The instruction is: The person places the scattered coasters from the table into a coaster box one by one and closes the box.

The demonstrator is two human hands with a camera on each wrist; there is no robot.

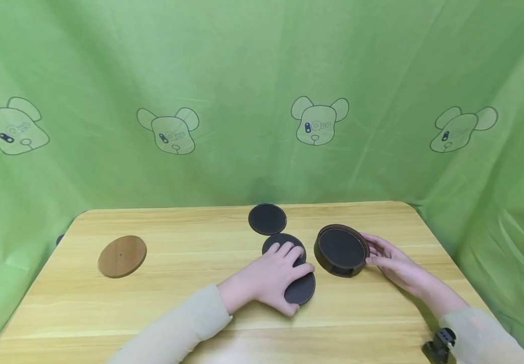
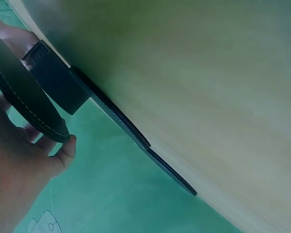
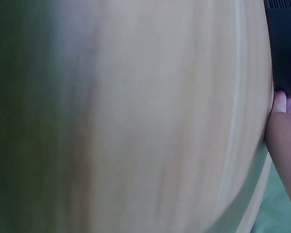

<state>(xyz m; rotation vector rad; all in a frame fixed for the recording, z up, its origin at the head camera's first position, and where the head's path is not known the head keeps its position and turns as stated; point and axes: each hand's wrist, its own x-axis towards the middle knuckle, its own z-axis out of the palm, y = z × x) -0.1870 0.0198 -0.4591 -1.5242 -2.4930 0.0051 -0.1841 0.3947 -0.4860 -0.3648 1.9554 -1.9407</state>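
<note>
Left hand lies palm-down on the table, fingers curled over the near dark coaster, thumb at its front edge. Fingertips reach onto the middle dark coaster, which sits just behind and looks to overlap the near one. In the left wrist view the near coaster's stitched edge shows lifted off the wood with fingers wrapped under it, so it's gripped, not just pressed.

Right hand is at the right side of the round dark holder, fingers curved against its wall, thumb near the rim. Holder is tilted, open face toward the camera, with a dark disc seen inside. Right wrist view is mostly blurred wood; only a fingertip and a dark edge show, so how firm the hold is can't be fully told, probably a light grip.

Far dark coaster lies flat near the table's back edge, just behind the middle one, not touching either hand. Round wooden disc lies flat well apart on the left part of the table. Holder stands just beside the coasters on their right, near but apart from the left hand.

Green cloth backdrop with printed bear-head outlines hangs behind and round the table. Small black clamp-like object shows at the right sleeve, bottom right. Both sleeves are pale beige.
</note>
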